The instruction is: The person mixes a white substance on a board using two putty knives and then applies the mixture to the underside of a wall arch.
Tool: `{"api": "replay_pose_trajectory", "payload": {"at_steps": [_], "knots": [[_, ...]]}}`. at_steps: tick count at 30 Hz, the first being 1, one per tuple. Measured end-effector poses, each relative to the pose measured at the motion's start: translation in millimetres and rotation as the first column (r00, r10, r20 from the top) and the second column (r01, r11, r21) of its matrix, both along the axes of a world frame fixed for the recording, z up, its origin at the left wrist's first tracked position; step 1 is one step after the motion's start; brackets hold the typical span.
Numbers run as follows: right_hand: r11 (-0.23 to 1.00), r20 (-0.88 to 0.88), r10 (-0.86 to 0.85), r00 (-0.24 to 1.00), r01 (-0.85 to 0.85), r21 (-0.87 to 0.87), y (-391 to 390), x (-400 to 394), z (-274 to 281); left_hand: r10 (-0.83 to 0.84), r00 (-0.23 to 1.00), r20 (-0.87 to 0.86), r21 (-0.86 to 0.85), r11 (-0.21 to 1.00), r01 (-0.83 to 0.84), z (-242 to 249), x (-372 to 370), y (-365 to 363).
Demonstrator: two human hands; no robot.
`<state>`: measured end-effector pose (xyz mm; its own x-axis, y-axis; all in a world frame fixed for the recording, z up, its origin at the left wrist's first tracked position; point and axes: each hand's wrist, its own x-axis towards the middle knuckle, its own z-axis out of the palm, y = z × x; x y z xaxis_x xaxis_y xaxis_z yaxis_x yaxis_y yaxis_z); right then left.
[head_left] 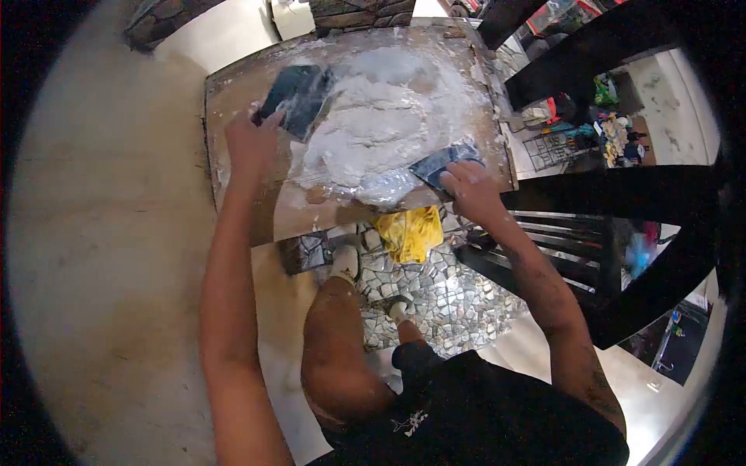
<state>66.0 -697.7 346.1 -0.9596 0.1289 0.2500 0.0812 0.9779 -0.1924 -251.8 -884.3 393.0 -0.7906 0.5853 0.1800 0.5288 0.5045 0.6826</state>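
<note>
A heap of white powder or paste (373, 124) is spread over a worn board (233, 93). My left hand (256, 133) is closed on the lower edge of a dark flat scraper (298, 97), whose right side borders the heap. On the other side, my right hand (470, 186) grips a smaller dark blue scraper (444, 163), at the heap's lower right. Clear plastic or a wet, shiny patch (386, 188) lies at the heap's near edge, left of the right scraper.
A yellow cloth or bag (412, 233) is below the board's near edge, above a stone-mosaic floor (458, 295). Dark railings (614, 190) run along the right. A plain, stained wall (116, 233) stands at the left. Assorted items (618, 136) lie beyond the railings.
</note>
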Motion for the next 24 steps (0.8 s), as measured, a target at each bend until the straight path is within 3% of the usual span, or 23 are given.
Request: {"api": "replay_pose_trajectory", "payload": {"at_steps": [1, 4, 6, 8, 9, 11, 12, 13, 14, 17, 19, 21, 23, 24], "knots": [[1.0, -0.009, 0.015, 1.0, -0.015, -0.015, 0.9, -0.6, -3.2, 0.072, 0.981, 0.181, 0.025, 0.997, -0.078, -0.3, -5.3, 1.0], [0.998, -0.013, 0.05, 0.999, -0.05, -0.034, 5.8, -2.2, -7.5, 0.056, 0.947, 0.317, 0.104, 0.99, -0.094, -8.5, -18.3, -0.3], [0.998, 0.025, 0.052, 0.998, -0.052, -0.027, 8.1, -4.4, -8.8, 0.118, 0.958, 0.263, 0.123, 0.98, -0.155, -88.9, -79.3, -13.7], [0.997, -0.037, 0.079, 0.996, -0.08, -0.021, 11.9, -10.5, -11.9, 0.118, 0.977, 0.178, 0.234, 0.959, -0.158, -122.1, -96.7, -8.7], [0.995, -0.066, 0.095, 0.993, -0.096, -0.015, 12.2, -16.8, -10.5, 0.105, 0.988, 0.113, 0.328, 0.935, -0.136, -113.2, -94.2, -8.9], [0.994, -0.076, 0.112, 0.991, -0.113, -0.002, 14.6, -23.8, -9.9, 0.2, 0.978, -0.064, 0.335, 0.927, -0.168, -100.9, -85.9, -7.7], [0.992, -0.101, 0.126, 0.987, -0.126, 0.002, 16.2, -27.0, -14.1, 0.285, 0.94, -0.185, 0.255, 0.938, -0.234, -100.6, -84.4, -7.4], [0.99, -0.129, 0.14, 0.982, -0.14, 0.005, 18.6, -30.9, -17.7, 0.303, 0.939, -0.166, 0.237, 0.936, -0.26, -100.4, -84.0, -5.6], [0.989, -0.017, 0.148, 0.989, -0.148, 0.003, 20.8, -35.8, -17.5, 0.32, 0.936, -0.147, 0.219, 0.933, -0.285, -98.9, -82.7, -3.6], [0.986, -0.064, 0.162, 0.985, -0.163, -0.019, 21.5, -55.2, -17.9, 0.219, 0.938, 0.268, 0.343, 0.888, -0.305, -92.1, -73.9, 0.0], [0.982, -0.069, 0.155, 0.986, -0.161, -0.099, 22.7, -66.3, -7.1, 0.18, 0.884, 0.431, 0.415, 0.83, -0.372, -91.0, -72.3, 2.7], [0.976, -0.055, 0.147, 0.988, -0.154, -0.155, 24.2, -79.9, 11.0, 0.188, 0.981, 0.05, 0.384, 0.903, -0.193, -104.1, -79.5, -3.3], [0.973, -0.031, 0.135, 0.99, -0.138, -0.184, 28.2, -94.5, 30.3, 0.179, 0.977, -0.118, 0.361, 0.924, -0.125, -116.9, -88.7, -6.7], [0.977, 0.04, 0.132, 0.99, -0.123, -0.173, 33.2, -102.3, 36.5, 0.192, 0.977, -0.091, 0.388, 0.91, -0.142, -119.5, -94.0, -4.6]]}}
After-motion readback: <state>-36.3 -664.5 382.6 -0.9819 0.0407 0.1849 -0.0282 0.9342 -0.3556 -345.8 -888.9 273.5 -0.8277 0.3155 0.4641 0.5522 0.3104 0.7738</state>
